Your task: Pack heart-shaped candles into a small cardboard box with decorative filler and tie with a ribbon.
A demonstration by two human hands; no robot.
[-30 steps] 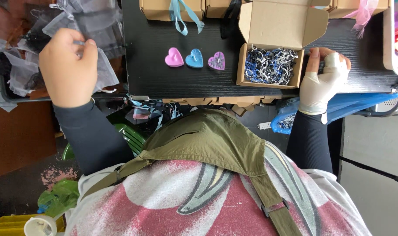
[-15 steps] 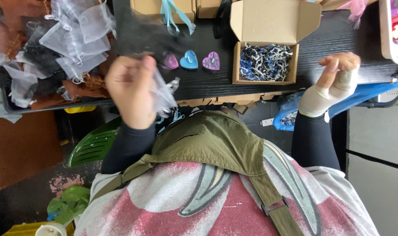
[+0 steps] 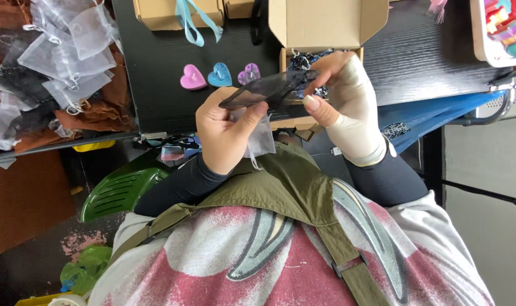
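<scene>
Pinched between the left hand (image 3: 227, 127) and wrapped right hand (image 3: 340, 96), a dark sheer organza pouch (image 3: 269, 90) is held at twelve o'clock from the chest, where loose fingertip grips could probably let it slip.

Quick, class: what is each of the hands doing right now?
Left hand: closed on the dark sheer pouch.
Right hand: pinching the same pouch's other end.

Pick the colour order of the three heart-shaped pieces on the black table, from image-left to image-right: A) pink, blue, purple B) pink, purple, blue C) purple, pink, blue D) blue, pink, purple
A: on the black table, the pink heart lies furthest to image-left, the blue heart sits in the middle, and the purple heart is nearest the open cardboard box.
</scene>
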